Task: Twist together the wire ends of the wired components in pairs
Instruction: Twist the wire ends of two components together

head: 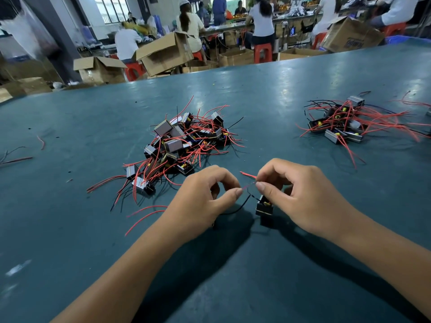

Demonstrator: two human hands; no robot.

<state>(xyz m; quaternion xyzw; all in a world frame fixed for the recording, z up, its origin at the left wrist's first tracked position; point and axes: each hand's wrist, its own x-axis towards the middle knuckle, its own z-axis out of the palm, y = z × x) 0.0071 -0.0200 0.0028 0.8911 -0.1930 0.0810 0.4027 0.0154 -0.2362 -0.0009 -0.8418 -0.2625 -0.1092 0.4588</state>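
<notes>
My left hand (205,194) and right hand (300,192) each pinch a red wire end (248,185) above one component (264,207); I judge the large pile (179,145) undone, the smaller pile (342,123) on the desk (256,89) likely finished

Table (70,229): bears everything near.
Large pile of wired components (182,145): centre of the table, beyond the left hand (205,201).
Smaller pile of wired components (345,122): far right, well apart from the large pile.
Single wired component (264,207): on the table beneath the right hand (300,194), between both hands.
Loose wires (16,159): left edge of the table.
Cardboard boxes (163,54): behind the table's far edge.
Seated workers (263,22): behind the boxes.
</notes>
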